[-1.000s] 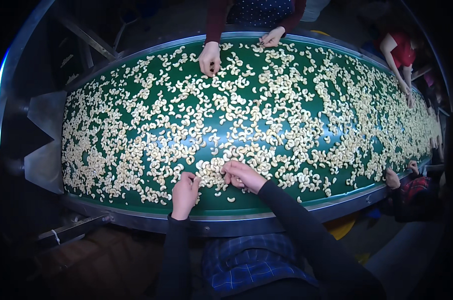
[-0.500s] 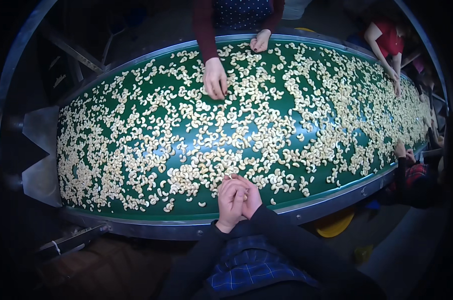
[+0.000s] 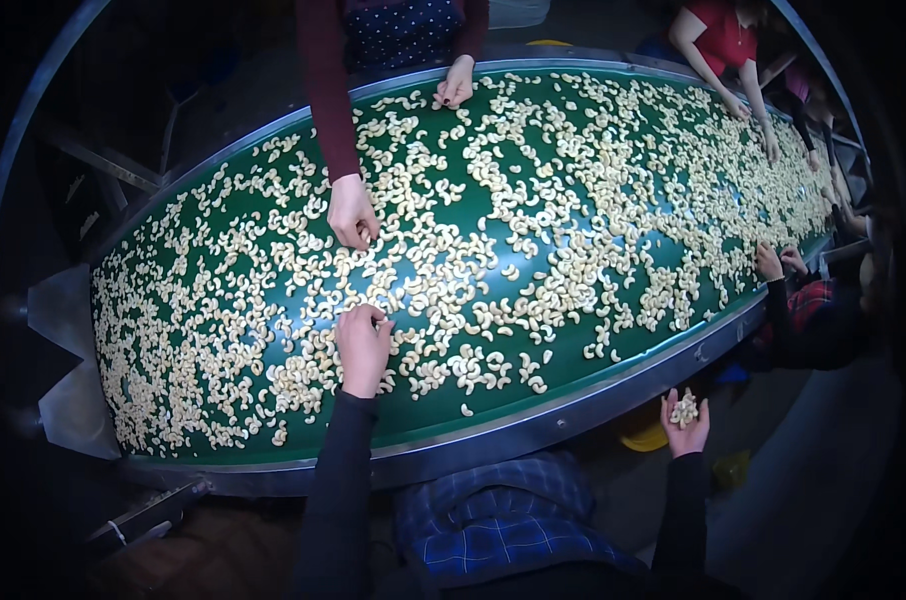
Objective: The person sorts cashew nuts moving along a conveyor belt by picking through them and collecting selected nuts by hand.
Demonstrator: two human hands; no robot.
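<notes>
Pale cashew kernels (image 3: 563,290) lie scattered over a wide green belt (image 3: 418,415). My left hand (image 3: 363,350) reaches over the belt's near side, among the kernels. Its fingers are curled in; whether a kernel is between them cannot be made out. Off to the right, beyond the belt's near rail, my right hand (image 3: 686,438) is turned palm up. A small heap of cashews (image 3: 684,410) rests in its cupped fingers.
A metal rail (image 3: 561,423) edges the belt. Across from me a co-worker's hand (image 3: 353,212) picks close to my left hand; their other hand (image 3: 457,84) is at the far edge. Other people work at the right. Metal plates (image 3: 63,320) stand at the left end.
My hands, earlier together over the near edge, have parted: left reaches forward and left onto the belt, right swung right past the rail with cashews. The view has shifted; the co-worker's near hand reaches closer.
</notes>
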